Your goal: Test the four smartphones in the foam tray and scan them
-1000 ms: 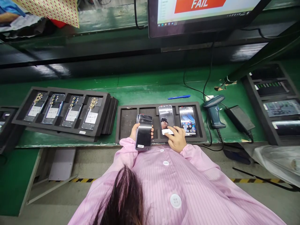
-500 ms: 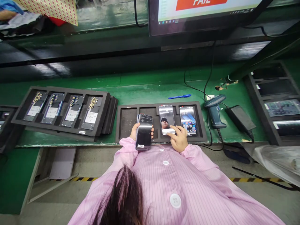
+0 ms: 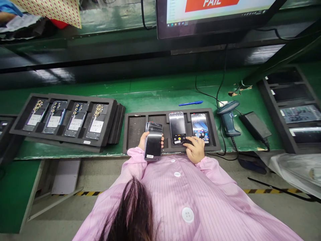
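Observation:
My left hand [image 3: 143,140] is wrapped round two or so stacked smartphones [image 3: 153,140], screens dark, a small white label at the bottom of the top one. They are over the left part of a black foam tray [image 3: 126,134]. In this tray a smartphone [image 3: 177,125] lies face up, showing a camera screen with a yellow round button. My right hand [image 3: 196,150] is at its lower right corner, fingers stretched out, the fingertips at the screen's edge. To the right, another smartphone [image 3: 200,125] with a lit home screen lies in the tray, its lower part near my fingers.
A stack of foam trays [image 3: 110,124] with opened phones stands at the left. Behind my tray lies a blue pen [image 3: 190,103]. A barcode scanner [image 3: 229,118], cables and a black power adapter [image 3: 255,127] sit to the right. A monitor [image 3: 213,20] shows FAIL.
The middle phone's screen went from a bright picture to a dark camera view with buttons. My right hand shifted slightly right and down. My left hand keeps its hold.

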